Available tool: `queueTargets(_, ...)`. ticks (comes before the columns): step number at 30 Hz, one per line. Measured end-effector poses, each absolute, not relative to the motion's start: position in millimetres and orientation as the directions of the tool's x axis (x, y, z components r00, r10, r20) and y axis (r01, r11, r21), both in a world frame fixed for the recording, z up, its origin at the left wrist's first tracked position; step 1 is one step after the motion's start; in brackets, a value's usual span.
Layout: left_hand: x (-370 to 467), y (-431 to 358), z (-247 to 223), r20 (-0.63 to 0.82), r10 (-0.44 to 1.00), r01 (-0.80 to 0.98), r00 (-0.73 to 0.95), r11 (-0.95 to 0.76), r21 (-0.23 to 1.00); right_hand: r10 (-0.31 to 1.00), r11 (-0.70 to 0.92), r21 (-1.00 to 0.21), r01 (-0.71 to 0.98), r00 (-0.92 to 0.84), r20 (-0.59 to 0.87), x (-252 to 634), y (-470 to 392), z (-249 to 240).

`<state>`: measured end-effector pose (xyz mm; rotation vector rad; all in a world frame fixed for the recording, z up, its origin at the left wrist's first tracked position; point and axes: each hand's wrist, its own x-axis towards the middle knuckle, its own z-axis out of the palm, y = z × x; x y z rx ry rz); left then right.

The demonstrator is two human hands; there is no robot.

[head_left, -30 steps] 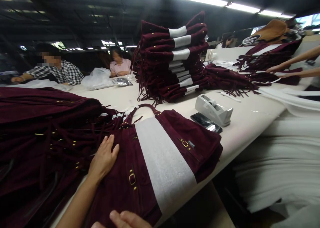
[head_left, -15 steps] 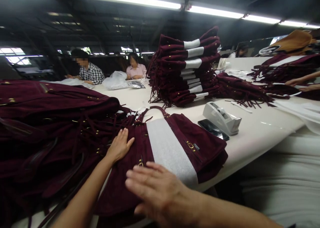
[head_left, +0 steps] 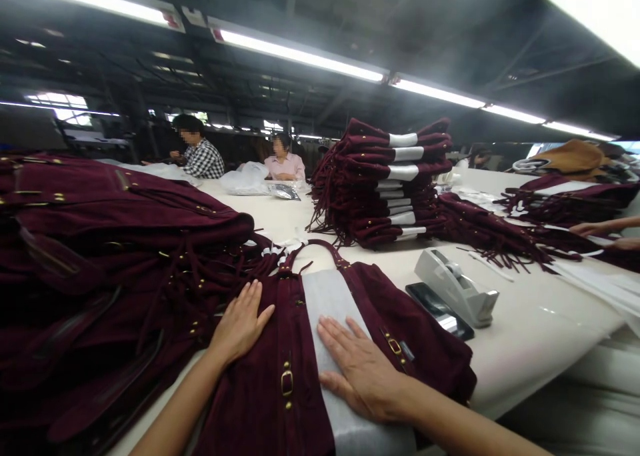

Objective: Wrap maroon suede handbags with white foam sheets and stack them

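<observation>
A maroon bag [head_left: 265,389] with brass buckles lies on the white table in front of me. A pale grey-white strip [head_left: 327,293] runs across its middle, from near the handle down toward me. My left hand [head_left: 243,326] rests flat on the bag's upper left part, fingers stretched out. On the strip lies my right hand [head_left: 363,369], palm down, its fingers extended and the thumb apart. Neither hand grips anything. The bag's arched handle [head_left: 320,244] points away from me.
Maroon bags are heaped at the left [head_left: 125,223]. Banded bags form a tall stack [head_left: 370,189] behind. A tape dispenser [head_left: 455,286] and a phone [head_left: 435,309] sit at right. Two people [head_left: 203,156] sit across the table; another person's hands [head_left: 595,228] are at far right.
My right hand has moved from above the bag's near left part onto the strip. My left hand stays on the bag. The view has tilted up.
</observation>
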<state>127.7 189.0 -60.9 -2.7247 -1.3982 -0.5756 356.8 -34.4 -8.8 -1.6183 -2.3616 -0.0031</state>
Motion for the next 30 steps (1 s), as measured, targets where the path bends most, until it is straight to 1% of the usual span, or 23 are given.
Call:
queueTargets(4, 127.7, 191.3, -61.7, 0.301, 0.799, 0.803, 0.52, -0.578, 0.146, 0.881, 0.437, -0.12, 0.892, -0.397, 0.256, 361.4, -15.2, 22.4)
queueTargets(7, 128.4, 192.1, -62.5, 0.303, 0.807, 0.808, 0.507, -0.567, 0.159, 0.912, 0.365, -0.14, 0.92, -0.324, 0.251, 362.9, 15.9, 33.3)
queueTargets(9, 128.8, 191.4, -62.6, 0.32, 0.801, 0.8, 0.505, -0.574, 0.175, 0.945, 0.299, -0.178, 0.938, -0.265, 0.189, 363.0, 36.4, 25.7)
queueTargets(12, 129.3, 189.2, -61.7, 0.343, 0.795, 0.791, 0.501, -0.581, 0.191, 0.96, 0.28, -0.236, 0.93, -0.267, 0.086, 364.0, 55.0, 2.1)
queueTargets(15, 129.7, 186.4, -58.6, 0.328, 0.801, 0.797, 0.501, -0.574, 0.187, 0.958, 0.286, -0.266, 0.921, -0.276, 0.075, 365.5, 57.5, -12.2)
queueTargets(20, 129.9, 181.5, -50.6, 0.271, 0.817, 0.806, 0.509, -0.563, 0.185, 0.97, 0.234, -0.306, 0.923, -0.243, 0.011, 358.7, 39.3, -4.1)
queueTargets(23, 129.6, 179.4, -47.1, 0.268, 0.817, 0.804, 0.51, -0.564, 0.19, 0.961, 0.259, -0.319, 0.912, -0.276, -0.011, 350.0, 15.5, 3.2)
queueTargets(26, 129.3, 178.7, -45.3, 0.262, 0.812, 0.8, 0.521, -0.571, 0.181, 0.95, 0.3, -0.321, 0.899, -0.311, 0.016, 344.5, -14.8, 6.8)
queueTargets(30, 128.8, 180.5, -45.9, 0.245, 0.808, 0.8, 0.536, -0.579, 0.161, 0.95, 0.31, -0.318, 0.896, -0.302, 0.075, 344.1, -54.0, 6.3)
